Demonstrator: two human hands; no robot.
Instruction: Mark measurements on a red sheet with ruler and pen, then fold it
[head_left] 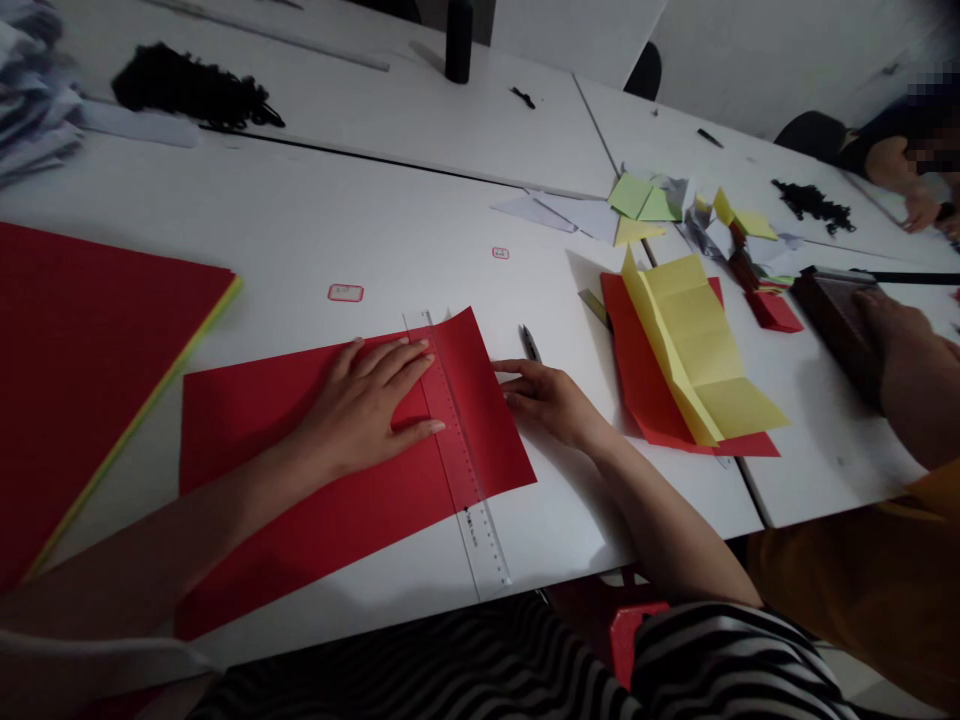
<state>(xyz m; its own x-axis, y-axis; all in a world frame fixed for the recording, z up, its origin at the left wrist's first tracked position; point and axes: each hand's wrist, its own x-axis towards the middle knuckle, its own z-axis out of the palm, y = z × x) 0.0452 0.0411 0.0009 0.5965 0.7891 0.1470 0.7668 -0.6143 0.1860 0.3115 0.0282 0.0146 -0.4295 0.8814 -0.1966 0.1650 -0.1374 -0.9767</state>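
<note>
My left hand (382, 395) lies flat with fingers spread on a sheet of red paper (300, 540). Its fingertips and thumb press on a clear plastic ruler (480, 545) that crosses the sheet near its right end. Beyond the ruler, the paper's right strip tilts up from the table. At that raised edge is my right hand (551, 400), its fingers loosely bent and apart, the tips touching the edge or just under it. A dark pen (530, 343) lies behind my right hand.
At left lies a stack of large red sheets (90, 380) with yellow edges. Creased yellow paper (705, 340) rests on red paper at right. Beside it, another person's hand (900, 330) is on a dark block (832, 310). Black cord (187, 85) and a black bottle (458, 40) stand farther back.
</note>
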